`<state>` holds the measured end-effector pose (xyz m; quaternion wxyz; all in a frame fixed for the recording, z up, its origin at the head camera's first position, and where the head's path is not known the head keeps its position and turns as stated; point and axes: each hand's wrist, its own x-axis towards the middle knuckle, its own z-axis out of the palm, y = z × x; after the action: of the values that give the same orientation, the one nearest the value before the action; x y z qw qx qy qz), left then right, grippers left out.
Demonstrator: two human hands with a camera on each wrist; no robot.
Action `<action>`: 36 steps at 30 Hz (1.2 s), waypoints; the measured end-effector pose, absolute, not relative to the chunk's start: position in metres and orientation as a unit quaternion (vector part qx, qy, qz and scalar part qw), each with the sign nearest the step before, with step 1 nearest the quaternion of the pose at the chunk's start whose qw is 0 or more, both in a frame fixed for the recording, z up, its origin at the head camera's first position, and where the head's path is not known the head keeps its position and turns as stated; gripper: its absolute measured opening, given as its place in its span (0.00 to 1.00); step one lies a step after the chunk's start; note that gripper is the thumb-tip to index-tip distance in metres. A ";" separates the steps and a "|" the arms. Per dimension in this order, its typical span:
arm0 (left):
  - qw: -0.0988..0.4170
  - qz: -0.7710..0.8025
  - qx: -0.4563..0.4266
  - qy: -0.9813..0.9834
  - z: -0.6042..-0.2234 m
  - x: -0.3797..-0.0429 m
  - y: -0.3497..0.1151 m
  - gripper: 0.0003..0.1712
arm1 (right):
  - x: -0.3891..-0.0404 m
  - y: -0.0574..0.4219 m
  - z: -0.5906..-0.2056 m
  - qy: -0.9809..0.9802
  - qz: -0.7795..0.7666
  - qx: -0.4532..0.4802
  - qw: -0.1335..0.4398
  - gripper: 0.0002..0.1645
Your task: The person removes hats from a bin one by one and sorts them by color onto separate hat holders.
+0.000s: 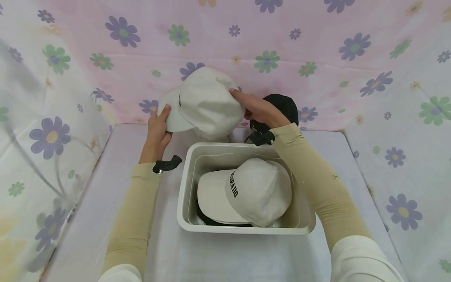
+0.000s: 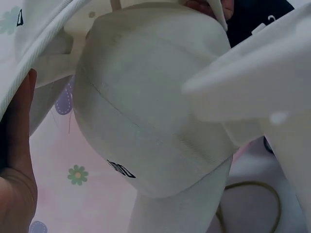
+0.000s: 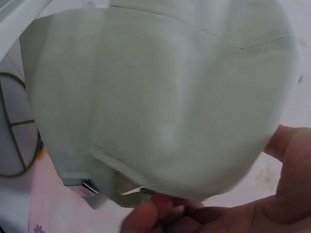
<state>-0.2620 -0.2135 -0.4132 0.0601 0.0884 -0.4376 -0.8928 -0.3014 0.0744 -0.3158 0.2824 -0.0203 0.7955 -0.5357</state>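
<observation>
Steadying the white cap (image 1: 215, 102) from both ends is judged the soundest handling here, as it is held in the air just beyond the bin (image 1: 246, 230). Its brim is pinched by the left hand (image 1: 158, 129), thumb on top, and its rear edge is gripped between the fingers of the right hand (image 1: 260, 109); on both sides the fingers are closed on the cloth, with no other thing seen in their hold. A second cap (image 2: 155, 107), also pale and lettered, is seen beneath it in the left wrist view; what it rests on cannot be made out. The rear strap is best held clear of that crown, the brim pinched lightly so that it is not creased, and both ends moved together so that the cap beneath is not dragged askew.

In the bin, a third cap (image 1: 258, 192) is laid crown up, its brim toward the bin's left wall, with a dark edge (image 1: 222, 224) showing below. Beyond the bin's right half, a black cap (image 1: 287, 105) is partly hidden by the right hand. The bin is set on the table (image 1: 211, 258).
</observation>
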 end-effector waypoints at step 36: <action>-0.032 -0.786 0.201 -0.584 -0.470 -0.275 -0.217 0.34 | -0.312 0.068 -0.342 0.819 -0.503 -0.015 0.275 0.50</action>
<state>-0.2748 -0.2167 -0.4700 -0.0317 0.2009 -0.5839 -0.7860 -0.3115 0.0677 -0.3421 0.2753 -0.0146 0.8194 -0.5026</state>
